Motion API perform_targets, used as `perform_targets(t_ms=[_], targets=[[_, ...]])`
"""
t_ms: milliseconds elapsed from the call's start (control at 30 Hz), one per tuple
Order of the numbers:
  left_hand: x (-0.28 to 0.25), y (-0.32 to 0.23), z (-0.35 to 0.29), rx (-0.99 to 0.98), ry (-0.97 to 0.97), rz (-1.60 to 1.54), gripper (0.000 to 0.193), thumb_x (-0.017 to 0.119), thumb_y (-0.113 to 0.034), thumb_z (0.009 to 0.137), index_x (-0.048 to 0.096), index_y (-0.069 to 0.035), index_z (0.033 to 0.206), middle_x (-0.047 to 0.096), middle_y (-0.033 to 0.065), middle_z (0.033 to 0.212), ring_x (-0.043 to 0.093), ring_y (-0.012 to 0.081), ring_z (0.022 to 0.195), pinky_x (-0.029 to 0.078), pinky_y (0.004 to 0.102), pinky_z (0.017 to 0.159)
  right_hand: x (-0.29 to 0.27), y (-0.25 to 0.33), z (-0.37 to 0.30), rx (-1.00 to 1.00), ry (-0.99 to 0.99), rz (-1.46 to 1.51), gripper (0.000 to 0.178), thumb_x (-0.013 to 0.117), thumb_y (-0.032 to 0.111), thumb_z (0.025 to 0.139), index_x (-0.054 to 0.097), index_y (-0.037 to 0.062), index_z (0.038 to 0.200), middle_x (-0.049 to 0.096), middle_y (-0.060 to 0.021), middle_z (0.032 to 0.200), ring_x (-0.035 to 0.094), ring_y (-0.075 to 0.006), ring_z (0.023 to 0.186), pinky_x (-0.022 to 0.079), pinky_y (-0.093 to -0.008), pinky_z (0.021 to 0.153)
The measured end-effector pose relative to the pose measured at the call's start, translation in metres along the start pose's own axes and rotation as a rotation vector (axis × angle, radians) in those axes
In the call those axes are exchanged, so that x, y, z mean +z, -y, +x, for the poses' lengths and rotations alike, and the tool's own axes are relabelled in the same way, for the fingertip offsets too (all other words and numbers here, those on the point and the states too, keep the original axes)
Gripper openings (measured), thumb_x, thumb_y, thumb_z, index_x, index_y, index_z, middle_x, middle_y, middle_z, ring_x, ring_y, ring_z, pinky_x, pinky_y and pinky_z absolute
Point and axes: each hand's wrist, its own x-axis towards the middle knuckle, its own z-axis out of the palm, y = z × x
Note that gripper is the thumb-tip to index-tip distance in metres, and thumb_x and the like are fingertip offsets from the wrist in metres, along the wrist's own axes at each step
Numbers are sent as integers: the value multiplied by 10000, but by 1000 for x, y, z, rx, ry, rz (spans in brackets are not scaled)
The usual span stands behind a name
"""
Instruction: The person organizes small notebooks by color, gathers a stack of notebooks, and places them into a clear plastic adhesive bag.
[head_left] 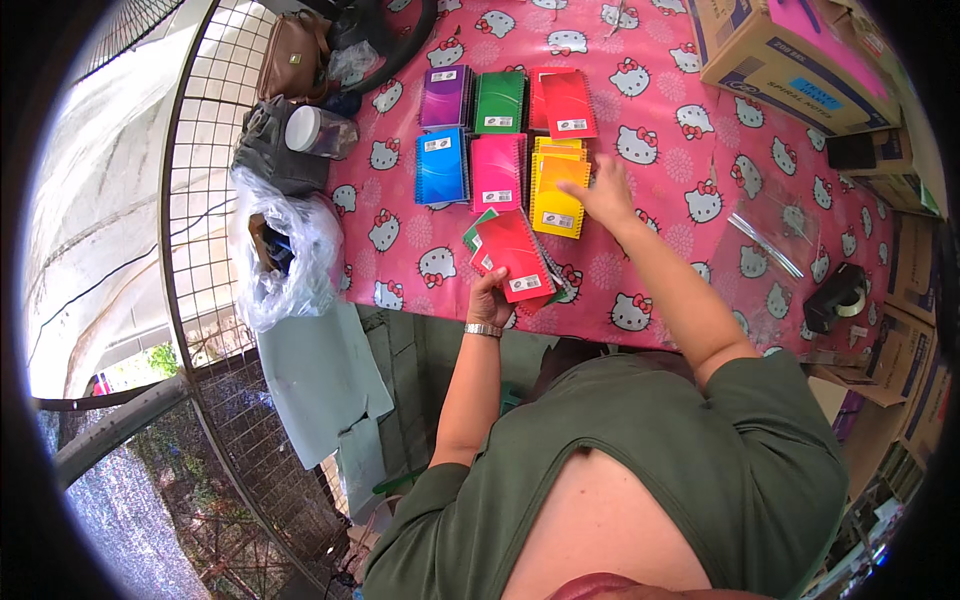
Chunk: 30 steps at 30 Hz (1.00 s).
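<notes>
My left hand is closed on a fanned stack of small spiral notebooks near the table's front edge. A red notebook lies on top of it, with green covers showing beneath. My right hand is at the right side of a pile of yellow notebooks. Its thumb reaches over the top cover and its fingers are apart; whether it touches the cover I cannot tell. Left of the yellow pile lie pink notebooks and blue notebooks. Behind them are purple notebooks, green notebooks and red notebooks.
A pink patterned cloth covers the table. Along the left edge sit a plastic bag, a dark bag and a brown bag. Cardboard boxes line the right, near a tape dispenser and clear plastic sleeves.
</notes>
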Motion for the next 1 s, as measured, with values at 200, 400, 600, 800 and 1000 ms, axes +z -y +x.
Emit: perform_targets(t_ms=[200, 400, 600, 800, 1000], targets=[[6, -19, -12, 34, -160, 113, 410, 692, -171, 817, 531, -74, 1181, 637, 52, 1083, 628, 235, 1004, 524, 445, 865, -42, 19, 2, -146, 241, 280, 343, 712, 226, 775, 591, 85, 1063, 640, -146, 972, 607, -321, 942, 475, -432, 848], [-11, -20, -10, 73, -2, 33, 638, 665, -460, 821, 463, -94, 1302, 579, 72, 1235, 554, 253, 1149, 458, 478, 960, -48, 133, -37, -1417, 762, -305, 472, 708, 238, 740, 586, 201, 1195, 614, -65, 1043, 546, -260, 1074, 464, -415, 851], [2, -5, -22, 18, 48, 154, 590, 729, -339, 759, 516, -68, 1239, 612, 58, 1161, 573, 250, 1093, 428, 452, 983, 49, 99, 49, -346, 80, -248, 552, 758, 313, 722, 526, 70, 1159, 567, -164, 1049, 546, -305, 1057, 466, -449, 830], [-31, -22, -30, 38, -81, 114, 507, 643, -42, 701, 526, 11, 1192, 637, 135, 1091, 618, 298, 1019, 467, 467, 941, 30, 96, 53, -385, 345, 215, 551, 784, 207, 711, 449, 49, 1119, 616, -135, 924, 617, -309, 894, 481, -386, 784], [-48, -43, -32, 178, -11, -195, 653, 672, -338, 735, 489, -8, 1269, 605, 153, 1182, 594, 322, 1065, 457, 477, 962, 22, 153, -1, -377, 849, 84, 689, 831, 335, 658, 466, -6, 1133, 624, -171, 933, 635, -285, 906, 500, -383, 794]])
